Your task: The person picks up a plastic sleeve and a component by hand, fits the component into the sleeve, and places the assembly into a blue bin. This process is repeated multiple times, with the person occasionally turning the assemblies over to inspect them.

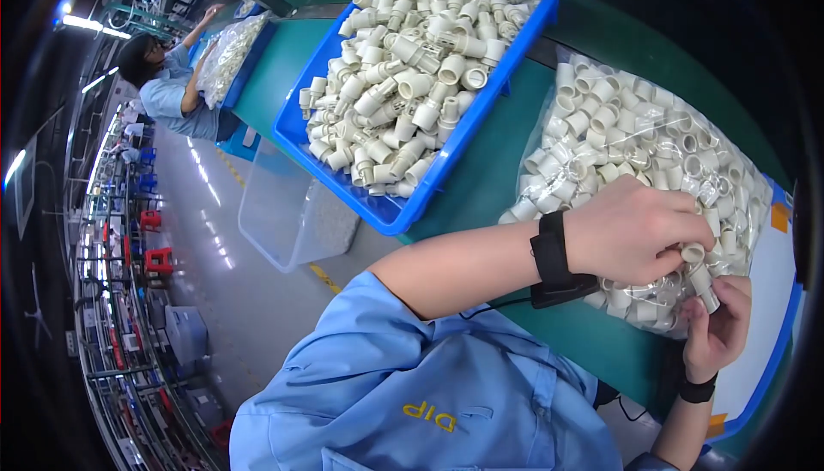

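Observation:
My left hand (639,226), a black strap on its wrist, reaches over a clear plastic bag full of white plastic sleeves (592,111). Its thumb and fingers are closed at the upper end of a white tubular plastic fitting (701,285). From below, my right hand (719,325) pinches the lower end of the same fitting between thumb and fingers. The fitting stands tilted, its round open end toward the left hand. Whether it is one part or two joined is not clear. The fingertips partly hide it.
A blue bin (429,201) heaped with white fittings stands on the green table (481,158). A white board with a blue edge (760,368) lies at the right. Below the table's left side sits a clear tub (270,222). A co-worker (176,98) handles another bag at far left.

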Tool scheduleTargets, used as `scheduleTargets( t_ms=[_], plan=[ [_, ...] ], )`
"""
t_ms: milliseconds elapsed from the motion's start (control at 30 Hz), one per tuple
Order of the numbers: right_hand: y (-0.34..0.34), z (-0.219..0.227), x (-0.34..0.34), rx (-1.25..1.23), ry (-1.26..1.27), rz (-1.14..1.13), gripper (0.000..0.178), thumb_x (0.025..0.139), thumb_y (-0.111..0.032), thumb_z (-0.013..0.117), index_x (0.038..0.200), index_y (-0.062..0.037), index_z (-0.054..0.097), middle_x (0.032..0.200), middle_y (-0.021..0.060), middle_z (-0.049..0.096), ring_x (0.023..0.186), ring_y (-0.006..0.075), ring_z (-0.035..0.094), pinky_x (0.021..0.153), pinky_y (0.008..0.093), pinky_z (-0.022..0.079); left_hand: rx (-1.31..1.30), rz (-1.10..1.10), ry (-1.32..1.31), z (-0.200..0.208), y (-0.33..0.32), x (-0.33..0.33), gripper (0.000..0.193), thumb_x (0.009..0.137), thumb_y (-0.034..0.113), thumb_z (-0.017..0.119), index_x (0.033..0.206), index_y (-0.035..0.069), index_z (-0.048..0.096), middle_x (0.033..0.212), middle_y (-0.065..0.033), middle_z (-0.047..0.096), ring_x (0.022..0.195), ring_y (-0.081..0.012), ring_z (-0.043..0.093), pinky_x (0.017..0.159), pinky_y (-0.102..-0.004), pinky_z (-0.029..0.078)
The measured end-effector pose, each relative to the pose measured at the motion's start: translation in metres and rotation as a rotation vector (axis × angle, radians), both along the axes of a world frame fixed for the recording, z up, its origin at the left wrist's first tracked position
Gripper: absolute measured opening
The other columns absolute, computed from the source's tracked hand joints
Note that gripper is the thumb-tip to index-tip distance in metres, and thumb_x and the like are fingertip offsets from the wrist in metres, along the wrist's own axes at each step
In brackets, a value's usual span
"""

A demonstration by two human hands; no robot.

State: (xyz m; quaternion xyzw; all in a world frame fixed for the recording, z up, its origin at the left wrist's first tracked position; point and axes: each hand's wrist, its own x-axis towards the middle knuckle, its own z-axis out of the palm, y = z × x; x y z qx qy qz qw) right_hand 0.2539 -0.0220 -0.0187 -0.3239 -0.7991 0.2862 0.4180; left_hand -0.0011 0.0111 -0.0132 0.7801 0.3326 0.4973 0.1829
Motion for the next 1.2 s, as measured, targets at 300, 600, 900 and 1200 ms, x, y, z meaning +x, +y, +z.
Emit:
scheduleTargets(
  t_ms=[300, 600, 900, 1200],
  plan=[
    [0.004, -0.001, 0.003, 0.038, -0.036, 0.021, 0.029, 0.093, 0.008, 0.057, 0.121, 0.0036, 0.052, 0.112, 0.0134, 0.049, 0.075, 0.0134, 0.057, 0.067, 0.0235, 0.050, -0.055, -0.033, 0.010, 0.001, 0.001, -0.005, 0.023, 0.071, 0.010, 0.068, 0.094, 0.017, 0.068, 0.075, 0.0010, 0.061, 0.065, -0.0213, 0.064, 0.049, -0.0349, 0.047],
    [-0.005, -0.004, 0.011, -0.131, 0.027, -0.043, 0.029, 0.091, -0.002, 0.066, 0.117, 0.0041, 0.057, 0.104, 0.0138, 0.055, 0.090, 0.0197, 0.054, 0.080, 0.0274, 0.045, -0.041, -0.030, 0.022, -0.002, 0.002, -0.001, 0.023, 0.073, 0.011, 0.067, 0.095, 0.018, 0.068, 0.073, 0.0012, 0.060, 0.062, -0.0228, 0.064, 0.047, -0.0365, 0.045],
    [-0.002, -0.004, 0.003, -0.062, 0.028, -0.037, 0.028, 0.092, -0.002, 0.064, 0.119, 0.0043, 0.056, 0.103, 0.0136, 0.053, 0.083, 0.0168, 0.054, 0.067, 0.0231, 0.047, -0.087, -0.060, 0.067, -0.003, 0.000, -0.004, 0.023, 0.072, 0.012, 0.066, 0.095, 0.017, 0.069, 0.075, 0.0003, 0.063, 0.064, -0.0248, 0.065, 0.049, -0.0393, 0.047],
    [-0.001, -0.001, 0.001, -0.065, 0.050, -0.037, 0.028, 0.093, 0.002, 0.061, 0.120, 0.0039, 0.055, 0.103, 0.0141, 0.053, 0.077, 0.0153, 0.054, 0.062, 0.0232, 0.047, -0.099, -0.101, 0.031, -0.006, 0.004, -0.001, 0.025, 0.071, 0.010, 0.065, 0.095, 0.016, 0.069, 0.078, -0.0007, 0.067, 0.067, -0.0265, 0.066, 0.052, -0.0407, 0.048]
  ],
)
